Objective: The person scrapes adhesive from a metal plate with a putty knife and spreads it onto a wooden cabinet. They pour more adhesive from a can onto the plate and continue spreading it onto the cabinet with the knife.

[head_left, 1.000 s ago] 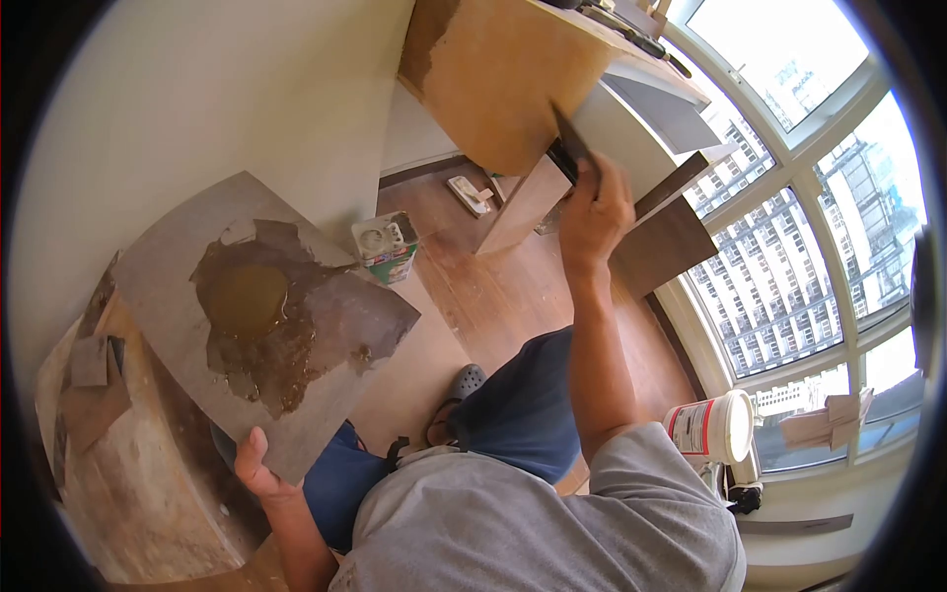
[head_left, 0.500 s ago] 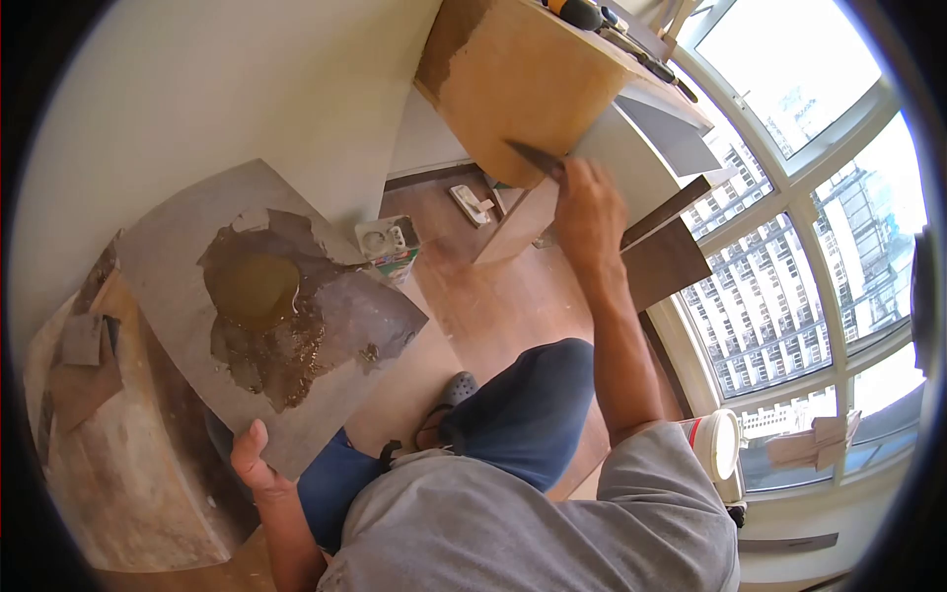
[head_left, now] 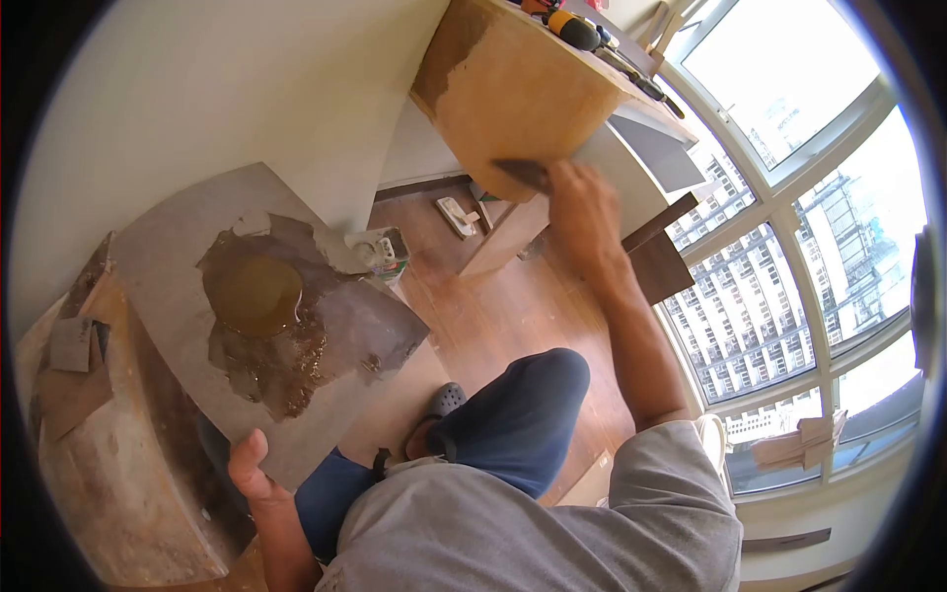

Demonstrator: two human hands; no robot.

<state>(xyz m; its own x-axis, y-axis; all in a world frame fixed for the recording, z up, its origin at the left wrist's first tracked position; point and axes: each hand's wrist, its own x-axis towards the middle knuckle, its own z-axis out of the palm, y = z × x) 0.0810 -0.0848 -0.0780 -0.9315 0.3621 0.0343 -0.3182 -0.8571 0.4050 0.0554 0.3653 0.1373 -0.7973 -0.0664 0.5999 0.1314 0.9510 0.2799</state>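
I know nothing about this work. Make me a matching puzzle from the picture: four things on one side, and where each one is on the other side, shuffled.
Things:
1. grey flat board smeared with brown glue
2. dark flat spreader blade
3. green-and-white tin
4. orange-and-black tool

Places:
a. pressed against the tan wooden panel by the right hand
b. lying on the top surface above that panel
c. standing on the brown wooden floor near the wall
d. held at its lower edge by the left hand

Pairs: 1-d, 2-a, 3-c, 4-b

Right hand (head_left: 582, 212) holds scraper (head_left: 523, 175) on wooden panel (head_left: 513, 89); left hand (head_left: 252, 469) grips glue-smeared board (head_left: 163, 252)
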